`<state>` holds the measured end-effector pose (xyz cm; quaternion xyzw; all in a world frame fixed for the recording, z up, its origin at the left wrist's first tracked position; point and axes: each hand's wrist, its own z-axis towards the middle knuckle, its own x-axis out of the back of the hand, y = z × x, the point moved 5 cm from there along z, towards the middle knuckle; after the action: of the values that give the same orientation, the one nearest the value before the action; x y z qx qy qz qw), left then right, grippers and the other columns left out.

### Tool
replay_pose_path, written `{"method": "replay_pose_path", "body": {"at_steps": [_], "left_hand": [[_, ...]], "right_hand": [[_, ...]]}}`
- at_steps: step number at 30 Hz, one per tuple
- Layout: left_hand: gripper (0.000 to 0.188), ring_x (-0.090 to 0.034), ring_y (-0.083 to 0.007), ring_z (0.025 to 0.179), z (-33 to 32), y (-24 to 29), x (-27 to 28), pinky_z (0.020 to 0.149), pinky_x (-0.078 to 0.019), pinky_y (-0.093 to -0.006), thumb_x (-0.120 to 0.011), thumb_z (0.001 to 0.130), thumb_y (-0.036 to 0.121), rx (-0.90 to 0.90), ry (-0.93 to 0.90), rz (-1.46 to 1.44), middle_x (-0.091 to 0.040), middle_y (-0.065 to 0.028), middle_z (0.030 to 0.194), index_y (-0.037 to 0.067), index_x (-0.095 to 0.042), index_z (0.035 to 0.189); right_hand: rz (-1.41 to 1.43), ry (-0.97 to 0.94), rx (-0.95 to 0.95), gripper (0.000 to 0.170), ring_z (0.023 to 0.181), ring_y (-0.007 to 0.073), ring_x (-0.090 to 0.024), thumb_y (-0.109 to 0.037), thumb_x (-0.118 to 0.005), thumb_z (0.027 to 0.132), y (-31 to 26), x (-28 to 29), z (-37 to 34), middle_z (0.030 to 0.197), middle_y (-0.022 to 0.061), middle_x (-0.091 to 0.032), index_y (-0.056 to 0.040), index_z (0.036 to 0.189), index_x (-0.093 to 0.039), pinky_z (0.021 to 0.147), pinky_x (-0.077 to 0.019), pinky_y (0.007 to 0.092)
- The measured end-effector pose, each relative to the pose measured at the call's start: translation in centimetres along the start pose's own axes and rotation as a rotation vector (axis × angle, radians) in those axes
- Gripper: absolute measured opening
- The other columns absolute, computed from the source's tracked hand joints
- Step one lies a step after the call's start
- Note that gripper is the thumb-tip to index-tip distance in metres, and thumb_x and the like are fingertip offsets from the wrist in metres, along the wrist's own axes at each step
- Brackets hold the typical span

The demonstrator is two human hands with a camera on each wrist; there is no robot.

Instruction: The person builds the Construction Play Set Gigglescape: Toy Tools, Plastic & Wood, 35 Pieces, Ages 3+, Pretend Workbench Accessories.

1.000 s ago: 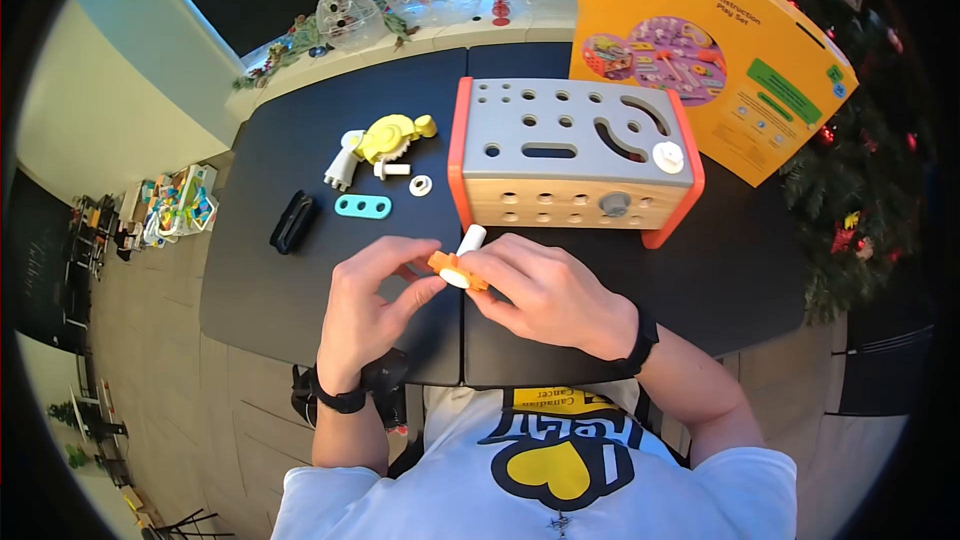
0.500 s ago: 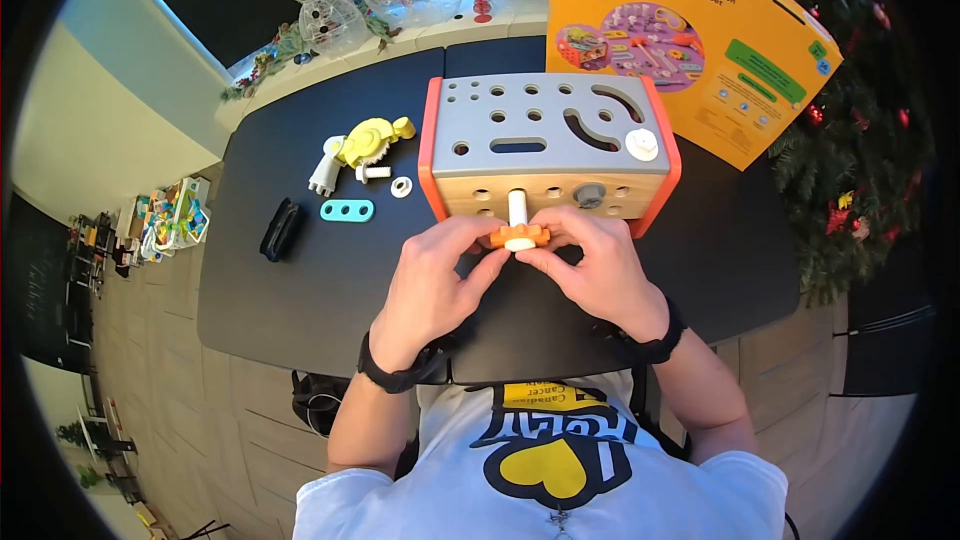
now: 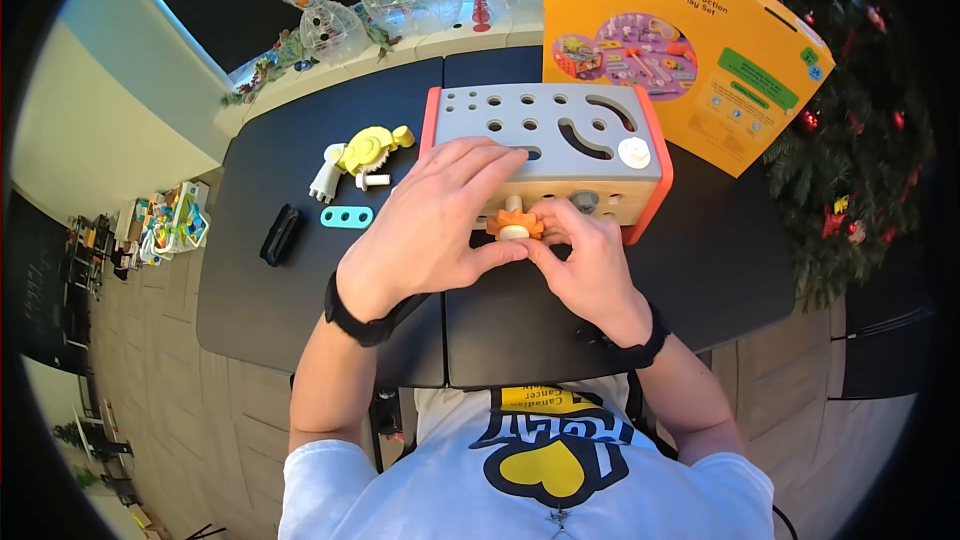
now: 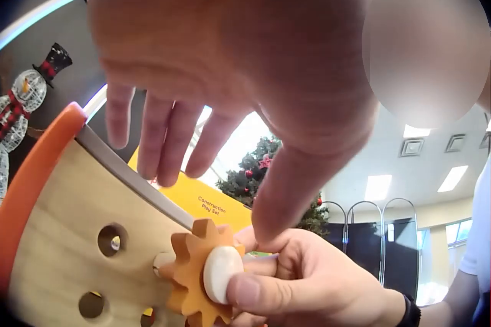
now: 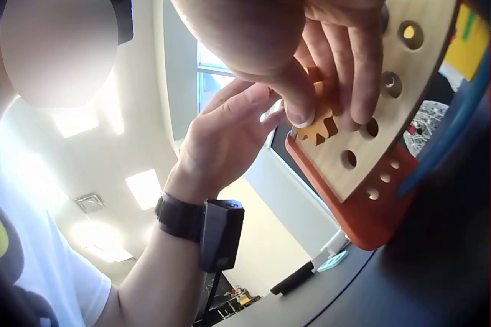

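Note:
An orange toy gear (image 3: pixel 528 221) sits on a white bolt, whose round head (image 4: pixel 222 275) faces away from the toy workbench (image 3: pixel 545 112). The bolt's shank points at a hole in the wooden front panel (image 4: pixel 61 243). My right hand (image 3: pixel 595 265) pinches the gear and bolt head between thumb and fingers. Spread over the workbench's grey top, my left hand (image 3: pixel 425 215) has its fingers extended, and its thumb tip comes down close to the gear. A grey bolt head (image 3: pixel 584 202) and a white one (image 3: pixel 634 152) are set in the workbench.
Left of the workbench lie a yellow toy saw (image 3: pixel 367 151) with a grey handle, a white bolt (image 3: pixel 374 180), a teal three-hole strip (image 3: pixel 346 217) and a black case (image 3: pixel 281 235). Behind stands a yellow play set box (image 3: pixel 690 30); a decorated tree (image 3: pixel 850 160) is at the right.
The gear and bolt came to the workbench's front panel, and the shank now shows shorter. The left hand let go of the gear and lifted over the top; the right hand keeps its pinch.

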<state>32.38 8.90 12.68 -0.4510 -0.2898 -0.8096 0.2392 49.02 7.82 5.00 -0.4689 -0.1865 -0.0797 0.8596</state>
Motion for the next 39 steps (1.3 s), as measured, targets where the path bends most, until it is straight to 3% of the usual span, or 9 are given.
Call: {"method": "replay_pose_path", "body": {"at_steps": [8, 21, 30, 37, 39], "left_hand": [[0.074, -0.060, -0.0350, 0.119, 0.9, -1.2, -1.3, 0.105, -0.0452, -0.0468, -0.092, 0.071, 0.033, -0.042, -0.046, 0.035, -0.067, -0.0134, 0.124, 0.004, -0.064, 0.133], [0.072, -0.060, -0.0388, 0.110, 1.9, -0.4, -2.4, 0.107, -0.0418, -0.0474, -0.093, 0.068, 0.025, -0.037, -0.044, 0.057, -0.066, -0.0179, 0.113, -0.002, -0.062, 0.127], [0.067, -0.059, -0.0401, 0.113, 2.0, -0.7, -2.9, 0.105, -0.0442, -0.0477, -0.092, 0.068, 0.017, -0.007, -0.024, -0.021, -0.066, -0.0194, 0.111, -0.004, -0.063, 0.125], [0.063, -0.059, -0.0389, 0.120, 1.6, -0.7, -2.5, 0.106, -0.0469, -0.0477, -0.089, 0.075, 0.016, 0.004, 0.004, -0.009, -0.064, -0.0179, 0.122, 0.001, -0.063, 0.131], [0.061, -0.058, -0.0381, 0.123, 1.1, -0.6, -2.6, 0.107, -0.0473, -0.0471, -0.087, 0.078, 0.017, -0.011, 0.038, -0.013, -0.063, -0.0172, 0.128, 0.002, -0.063, 0.132]], "right_hand": [[0.087, -0.020, -0.071, 0.024, 0.088, 0.0343, -0.078, 0.007, -0.067, 0.093, 0.9, -0.3, 0.5, 0.094, 0.0202, -0.076, 0.0020, 0.115, -0.061, 0.076, -0.0598, 0.0378], [0.047, 0.006, -0.104, 0.022, 0.086, 0.0356, -0.077, 0.010, -0.057, 0.096, 1.5, -0.7, 0.2, 0.091, 0.0181, -0.076, -0.0008, 0.115, -0.053, 0.072, -0.0582, 0.0396], [0.073, 0.015, -0.149, 0.024, 0.083, 0.0355, -0.078, 0.007, -0.059, 0.097, 2.5, -1.0, -0.2, 0.086, 0.0182, -0.077, -0.0024, 0.114, -0.046, 0.069, -0.0589, 0.0388], [-0.018, 0.004, -0.094, 0.027, 0.075, 0.0306, -0.078, -0.004, -0.071, 0.093, 0.4, 1.5, -0.5, 0.090, 0.0164, -0.077, -0.0010, 0.117, -0.057, 0.064, -0.0614, 0.0375], [-0.177, 0.014, -0.087, 0.023, 0.086, 0.0323, -0.076, -0.004, -0.072, 0.091, -1.6, 3.9, 0.2, 0.099, 0.0155, -0.075, -0.0015, 0.111, -0.061, 0.073, -0.0607, 0.0387]]}}
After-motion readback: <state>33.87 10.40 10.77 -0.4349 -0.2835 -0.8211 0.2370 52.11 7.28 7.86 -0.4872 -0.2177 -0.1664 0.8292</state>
